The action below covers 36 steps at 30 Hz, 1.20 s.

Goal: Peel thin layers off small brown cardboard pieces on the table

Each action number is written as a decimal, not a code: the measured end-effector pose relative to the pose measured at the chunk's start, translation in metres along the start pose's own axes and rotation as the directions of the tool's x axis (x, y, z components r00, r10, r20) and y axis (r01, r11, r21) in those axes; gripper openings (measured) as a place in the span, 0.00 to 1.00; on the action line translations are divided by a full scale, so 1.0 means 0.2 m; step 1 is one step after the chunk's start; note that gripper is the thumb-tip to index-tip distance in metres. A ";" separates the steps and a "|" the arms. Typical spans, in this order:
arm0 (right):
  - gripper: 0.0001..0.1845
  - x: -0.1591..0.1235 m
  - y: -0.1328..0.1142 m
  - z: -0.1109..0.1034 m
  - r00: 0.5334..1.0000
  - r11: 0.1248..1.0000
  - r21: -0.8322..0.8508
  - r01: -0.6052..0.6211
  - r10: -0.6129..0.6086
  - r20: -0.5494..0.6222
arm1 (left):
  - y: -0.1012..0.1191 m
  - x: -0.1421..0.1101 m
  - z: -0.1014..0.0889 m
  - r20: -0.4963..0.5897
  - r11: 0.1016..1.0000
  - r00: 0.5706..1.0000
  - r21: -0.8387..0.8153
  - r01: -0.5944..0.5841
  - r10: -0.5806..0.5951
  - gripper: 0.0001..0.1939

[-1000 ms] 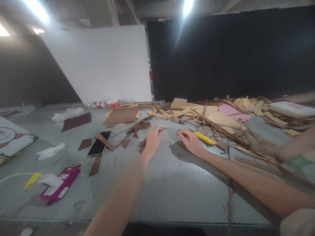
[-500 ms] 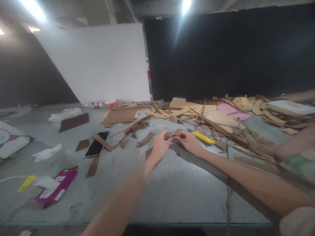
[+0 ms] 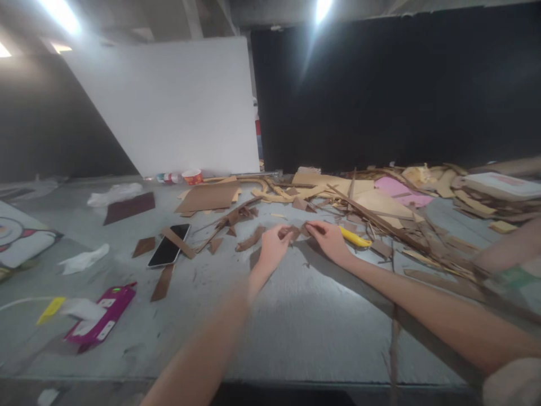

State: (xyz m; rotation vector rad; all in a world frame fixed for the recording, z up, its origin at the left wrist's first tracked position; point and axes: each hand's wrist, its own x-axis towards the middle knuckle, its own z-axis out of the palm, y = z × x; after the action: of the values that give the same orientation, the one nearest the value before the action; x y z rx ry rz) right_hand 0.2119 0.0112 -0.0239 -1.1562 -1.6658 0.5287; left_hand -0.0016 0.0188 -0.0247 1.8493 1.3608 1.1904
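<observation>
While the left hand (image 3: 274, 246) is pinching a brown scrap (image 3: 295, 232) over the gray table (image 3: 304, 327), the right hand (image 3: 330, 243) is meeting its right end, can't tell if clamped. Yellow tool (image 3: 356, 238) is lying beside the right hand, curved offcut (image 3: 251, 239) beside the left.

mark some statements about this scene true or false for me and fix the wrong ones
1. The yellow tool lies beside the right hand. True.
2. A brown strip lies across the phone. True.
3. The red cup stands in front of the black panel. False: it stands by the foot of the white panel.
4. The purple packet lies to the right of both hands. False: it lies to their left.
5. The left hand rests on the phone. False: it is near the right hand, with brown material at its fingers.
</observation>
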 end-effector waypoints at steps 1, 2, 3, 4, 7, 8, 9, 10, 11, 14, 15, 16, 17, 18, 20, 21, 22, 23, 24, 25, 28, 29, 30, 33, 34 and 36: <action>0.18 0.00 0.00 0.00 1.000 1.000 0.008 -0.006 0.006 -0.005 | 0.00 0.00 -0.01 -0.022 0.999 1.000 0.050 -0.017 0.018 0.08; 0.17 0.00 0.01 0.00 1.000 1.000 0.017 -0.006 0.006 -0.003 | 0.00 0.00 -0.02 -0.049 0.994 0.997 0.102 -0.049 0.054 0.08; 0.17 0.00 0.00 0.00 1.000 1.000 0.026 -0.005 0.004 0.005 | 0.01 0.00 -0.03 -0.078 0.985 0.992 0.151 -0.088 0.101 0.09; 0.17 0.00 0.00 0.00 1.000 0.999 0.035 -0.004 0.004 0.017 | 0.01 0.00 -0.03 -0.103 0.974 0.983 0.188 -0.128 0.149 0.09; 0.21 -0.01 -0.03 0.00 0.998 0.998 0.064 -0.008 0.004 0.070 | 0.04 0.00 -0.03 -0.106 0.977 0.979 0.142 -0.158 0.173 0.09; 0.22 -0.01 -0.04 -0.01 0.996 0.997 0.074 -0.009 0.003 0.090 | 0.05 0.00 -0.02 -0.057 0.990 0.989 0.060 -0.129 0.133 0.13; 0.22 -0.02 -0.05 -0.01 0.994 0.996 0.086 -0.009 -0.001 0.112 | 0.06 -0.01 -0.01 0.010 0.995 0.996 -0.036 -0.088 0.089 0.16; 0.22 -0.02 -0.05 -0.01 0.991 0.995 0.099 -0.007 -0.007 0.135 | 0.06 -0.01 0.00 0.080 0.991 0.995 -0.124 -0.044 0.055 0.18; 0.21 -0.02 -0.06 -0.01 0.988 0.994 0.112 -0.005 -0.013 0.156 | 0.06 -0.02 0.02 0.136 0.981 0.990 -0.193 -0.009 0.036 0.18; 0.20 -0.02 -0.05 -0.01 0.983 0.987 0.158 0.005 -0.033 0.180 | 0.04 -0.02 0.06 0.191 0.940 0.981 -0.338 0.046 0.021 0.20; 0.20 -0.02 -0.05 -0.01 0.985 0.985 0.170 0.007 -0.036 0.170 | 0.04 -0.02 0.07 0.188 0.924 0.982 -0.376 0.065 0.008 0.21; 0.18 -0.02 -0.04 -0.01 0.987 0.985 0.174 0.012 -0.040 0.155 | 0.03 -0.02 0.07 0.182 0.908 0.983 -0.409 0.088 -0.013 0.22; 0.17 -0.03 -0.04 0.00 0.989 0.985 0.171 0.023 -0.047 0.138 | 0.02 -0.01 0.07 0.172 0.892 0.984 -0.438 0.112 -0.039 0.23; 0.15 -0.03 -0.03 0.00 0.990 0.987 0.158 0.040 -0.060 0.127 | 0.01 -0.01 0.07 0.160 0.877 0.985 -0.462 0.132 -0.064 0.23; 0.14 -0.03 -0.03 0.00 0.986 0.988 0.126 0.087 -0.104 0.134 | -0.01 0.00 0.07 0.141 0.854 0.985 -0.496 0.159 -0.101 0.24; 0.14 -0.03 -0.04 0.00 0.981 0.987 0.114 0.110 -0.126 0.150 | -0.01 0.01 0.06 0.134 0.846 0.985 -0.508 0.165 -0.112 0.24; 0.14 -0.03 -0.05 0.00 0.976 0.987 0.102 0.125 -0.141 0.167 | -0.01 0.01 0.06 0.131 0.840 0.984 -0.515 0.172 -0.121 0.23; 0.13 -0.03 -0.05 0.00 0.973 0.987 0.091 0.132 -0.146 0.178 | -0.02 0.01 0.06 0.133 0.835 0.982 -0.519 0.181 -0.130 0.23; 0.13 -0.03 -0.06 0.00 0.973 0.988 0.081 0.130 -0.143 0.180 | -0.02 0.01 0.06 0.140 0.830 0.980 -0.523 0.193 -0.139 0.22; 0.13 -0.03 -0.07 0.00 0.976 0.990 0.072 0.124 -0.135 0.173 | -0.02 0.01 0.06 0.148 0.824 0.978 -0.528 0.204 -0.147 0.21; 0.13 -0.02 -0.07 -0.01 0.984 0.994 0.059 0.095 -0.103 0.146 | -0.01 0.01 0.07 0.162 0.818 0.975 -0.532 0.218 -0.155 0.18; 0.13 -0.02 -0.07 -0.01 0.985 0.994 0.061 0.089 -0.097 0.144 | -0.01 0.01 0.07 0.161 0.822 0.976 -0.528 0.212 -0.148 0.17; 0.14 -0.02 -0.07 -0.01 0.985 0.994 0.065 0.085 -0.094 0.142 | -0.01 0.01 0.07 0.163 0.827 0.977 -0.523 0.206 -0.139 0.17; 0.15 -0.01 -0.06 -0.01 0.987 0.993 0.092 0.071 -0.083 0.137 | -0.01 0.01 0.07 0.188 0.835 0.975 -0.511 0.203 -0.121 0.15; 0.15 -0.01 -0.05 -0.01 0.987 0.993 0.105 0.060 -0.074 0.141 | -0.01 0.01 0.07 0.197 0.840 0.973 -0.502 0.205 -0.120 0.15; 0.16 -0.01 -0.04 -0.01 0.988 0.992 0.125 0.031 -0.049 0.145 | 0.00 0.01 0.07 0.208 0.854 0.971 -0.479 0.205 -0.117 0.15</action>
State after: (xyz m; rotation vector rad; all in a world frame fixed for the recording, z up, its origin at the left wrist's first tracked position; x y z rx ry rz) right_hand 0.2104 0.0058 -0.0174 -1.0120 -1.7534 0.6958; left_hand 0.0111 0.0221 -0.0306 1.4009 0.9721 1.1322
